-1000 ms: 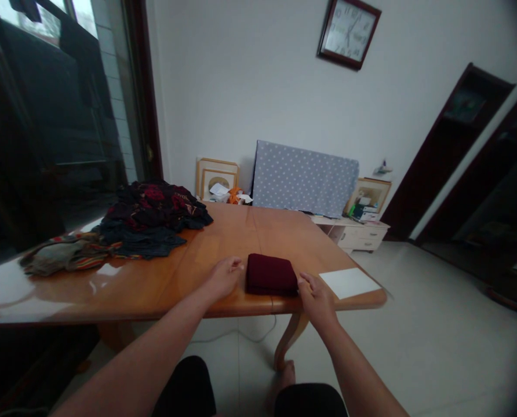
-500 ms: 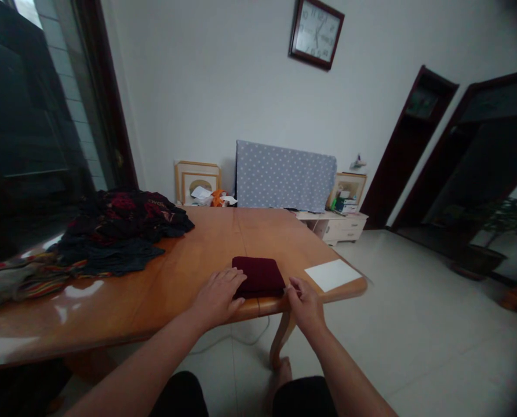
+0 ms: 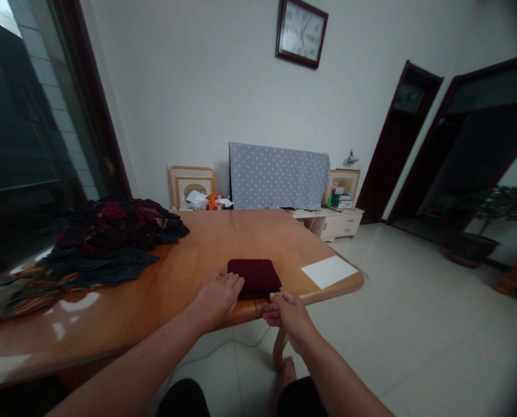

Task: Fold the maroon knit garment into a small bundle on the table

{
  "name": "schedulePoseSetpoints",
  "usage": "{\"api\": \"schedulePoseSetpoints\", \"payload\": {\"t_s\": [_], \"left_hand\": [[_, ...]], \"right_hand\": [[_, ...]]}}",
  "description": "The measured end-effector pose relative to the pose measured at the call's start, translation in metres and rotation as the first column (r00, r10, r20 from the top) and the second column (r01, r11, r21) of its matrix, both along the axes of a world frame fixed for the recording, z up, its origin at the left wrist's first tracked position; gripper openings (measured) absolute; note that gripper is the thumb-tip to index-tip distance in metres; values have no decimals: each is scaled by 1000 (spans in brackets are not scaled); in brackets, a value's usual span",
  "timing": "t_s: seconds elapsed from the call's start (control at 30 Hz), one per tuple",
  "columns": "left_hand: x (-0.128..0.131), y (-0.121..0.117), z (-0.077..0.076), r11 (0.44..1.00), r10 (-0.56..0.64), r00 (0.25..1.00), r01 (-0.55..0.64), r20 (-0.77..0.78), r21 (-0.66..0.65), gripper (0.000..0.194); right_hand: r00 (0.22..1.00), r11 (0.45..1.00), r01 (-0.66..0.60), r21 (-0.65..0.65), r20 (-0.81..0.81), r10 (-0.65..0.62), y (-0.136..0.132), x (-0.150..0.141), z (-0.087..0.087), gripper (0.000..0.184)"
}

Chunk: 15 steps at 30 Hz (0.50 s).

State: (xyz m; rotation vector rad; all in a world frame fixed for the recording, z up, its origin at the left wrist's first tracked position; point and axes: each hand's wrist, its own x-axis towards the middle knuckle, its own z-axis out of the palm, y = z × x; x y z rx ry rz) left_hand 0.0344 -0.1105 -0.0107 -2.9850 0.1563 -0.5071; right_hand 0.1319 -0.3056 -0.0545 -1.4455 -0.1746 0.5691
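A dark maroon piece of cloth (image 3: pixel 255 277), folded into a thick, neat rectangle, lies at the near edge of the wooden table (image 3: pixel 206 237). My left hand (image 3: pixel 221 294) is at its left side, fingers curled over that edge and the thumb hidden. At the near right corner, my right hand (image 3: pixel 284 311) pinches the cloth's front edge between thumb and forefinger. The other fingers of that hand stretch out below, in front of the table edge. To the right on the tabletop lies a white sheet (image 3: pixel 329 271).
A heap of dark clothes (image 3: pixel 123 231) covers the table's left part, with a striped cloth (image 3: pixel 36 298) nearer me. A low white cabinet (image 3: pixel 339 225) stands beyond, next to a dotted grey cover (image 3: pixel 280 176). A potted plant (image 3: pixel 473 243) is at far right.
My right hand has moved left and nearer me, from the cloth's right side to its front edge. My left fingers, flatter before, are now curled. The view has shifted slightly.
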Motion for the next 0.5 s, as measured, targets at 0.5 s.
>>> {"api": "schedulePoseSetpoints", "payload": {"t_s": [0.5], "left_hand": [[5, -27, 29, 991, 93, 996, -94, 17, 97, 28]], "right_hand": [[904, 831, 202, 518, -426, 45, 72, -28, 25, 30]]}}
